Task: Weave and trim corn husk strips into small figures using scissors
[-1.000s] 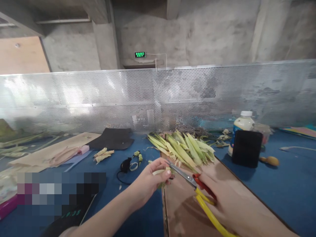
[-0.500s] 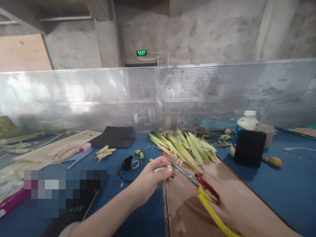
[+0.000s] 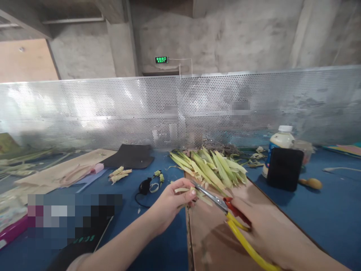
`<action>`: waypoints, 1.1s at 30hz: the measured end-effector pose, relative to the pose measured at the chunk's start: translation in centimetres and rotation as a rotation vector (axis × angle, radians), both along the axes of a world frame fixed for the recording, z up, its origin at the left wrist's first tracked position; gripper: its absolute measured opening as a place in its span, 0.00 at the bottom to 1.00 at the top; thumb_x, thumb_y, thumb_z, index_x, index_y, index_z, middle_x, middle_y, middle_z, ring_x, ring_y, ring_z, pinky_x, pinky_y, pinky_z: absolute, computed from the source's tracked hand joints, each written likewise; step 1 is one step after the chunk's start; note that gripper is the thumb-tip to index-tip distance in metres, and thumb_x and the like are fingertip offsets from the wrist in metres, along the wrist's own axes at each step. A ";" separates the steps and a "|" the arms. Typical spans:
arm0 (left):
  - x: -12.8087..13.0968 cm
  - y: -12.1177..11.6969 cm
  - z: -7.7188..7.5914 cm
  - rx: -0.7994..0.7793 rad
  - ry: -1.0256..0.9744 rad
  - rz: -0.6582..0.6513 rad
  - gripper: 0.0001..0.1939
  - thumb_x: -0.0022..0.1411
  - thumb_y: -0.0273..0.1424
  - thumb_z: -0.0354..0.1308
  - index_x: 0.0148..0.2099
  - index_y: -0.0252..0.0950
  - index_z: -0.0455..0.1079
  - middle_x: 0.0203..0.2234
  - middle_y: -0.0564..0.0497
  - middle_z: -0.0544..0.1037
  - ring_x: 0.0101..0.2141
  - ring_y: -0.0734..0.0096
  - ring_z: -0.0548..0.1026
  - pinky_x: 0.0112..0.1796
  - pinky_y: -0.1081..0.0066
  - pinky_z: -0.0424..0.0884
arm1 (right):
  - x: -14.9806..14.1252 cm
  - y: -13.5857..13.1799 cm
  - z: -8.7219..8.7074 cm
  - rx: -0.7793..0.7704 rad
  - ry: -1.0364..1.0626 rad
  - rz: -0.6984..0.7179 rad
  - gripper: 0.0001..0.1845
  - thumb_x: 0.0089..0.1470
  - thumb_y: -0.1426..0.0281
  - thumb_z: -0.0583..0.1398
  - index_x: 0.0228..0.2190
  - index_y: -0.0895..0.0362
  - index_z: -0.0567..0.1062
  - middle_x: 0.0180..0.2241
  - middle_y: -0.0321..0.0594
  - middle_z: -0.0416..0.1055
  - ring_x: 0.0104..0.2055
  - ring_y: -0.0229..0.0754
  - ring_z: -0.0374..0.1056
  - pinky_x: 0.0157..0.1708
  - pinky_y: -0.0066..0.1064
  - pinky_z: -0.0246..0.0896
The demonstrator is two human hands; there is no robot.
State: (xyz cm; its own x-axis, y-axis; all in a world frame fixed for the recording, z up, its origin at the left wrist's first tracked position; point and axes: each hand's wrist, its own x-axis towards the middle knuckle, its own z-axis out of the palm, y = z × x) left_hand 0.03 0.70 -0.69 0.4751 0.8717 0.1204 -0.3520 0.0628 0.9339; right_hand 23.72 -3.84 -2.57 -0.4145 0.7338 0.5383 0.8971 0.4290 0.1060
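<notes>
In the middle of the head view, my left hand (image 3: 175,205) pinches a narrow pale strip of corn husk (image 3: 181,191) between thumb and fingers. My right hand (image 3: 258,218) is closed on the scissors (image 3: 212,198), which have a red and a yellow handle. Their blade tips lie at the strip beside my left fingertips; the fingers partly hide the strip, and I cannot tell how far apart the blades are. Just beyond both hands, a pile of green and pale corn husks (image 3: 211,171) lies on the far end of a brown board (image 3: 208,241).
On the right stand a bottle (image 3: 282,140) and a black upright slab (image 3: 285,169), with a small brown gourd-shaped object (image 3: 312,183) nearby. A black cord item (image 3: 145,186), small husk pieces (image 3: 120,174) and black sheet (image 3: 129,156) lie left. Perforated metal panels (image 3: 113,109) close the back.
A pale cut end of husk now hangs by the scissor blades above the board. My hands and the scissors have barely shifted.
</notes>
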 end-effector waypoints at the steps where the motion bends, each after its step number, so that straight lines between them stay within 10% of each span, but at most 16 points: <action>1: 0.0 0.0 0.0 0.004 0.009 0.008 0.12 0.47 0.32 0.67 0.30 0.34 0.68 0.23 0.54 0.70 0.27 0.77 0.68 0.34 0.73 0.62 | 0.0 0.0 0.0 -0.002 0.004 0.003 0.06 0.53 0.65 0.53 0.28 0.53 0.68 0.22 0.34 0.67 0.20 0.34 0.58 0.21 0.27 0.45; 33: -0.8 1.4 0.1 0.305 0.330 0.144 0.11 0.47 0.34 0.66 0.33 0.34 0.76 0.26 0.49 0.78 0.29 0.67 0.73 0.35 0.69 0.66 | 1.3 0.9 -0.3 -0.160 0.095 0.009 0.12 0.53 0.60 0.54 0.36 0.53 0.68 0.30 0.40 0.71 0.31 0.42 0.68 0.28 0.29 0.59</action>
State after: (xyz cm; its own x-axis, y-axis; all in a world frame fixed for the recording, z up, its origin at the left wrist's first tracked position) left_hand -0.80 2.12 -0.60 0.4080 0.8796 0.2445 -0.0183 -0.2599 0.9655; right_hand 25.01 -2.97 -2.86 -0.3747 0.8097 0.4516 0.8957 0.4419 -0.0490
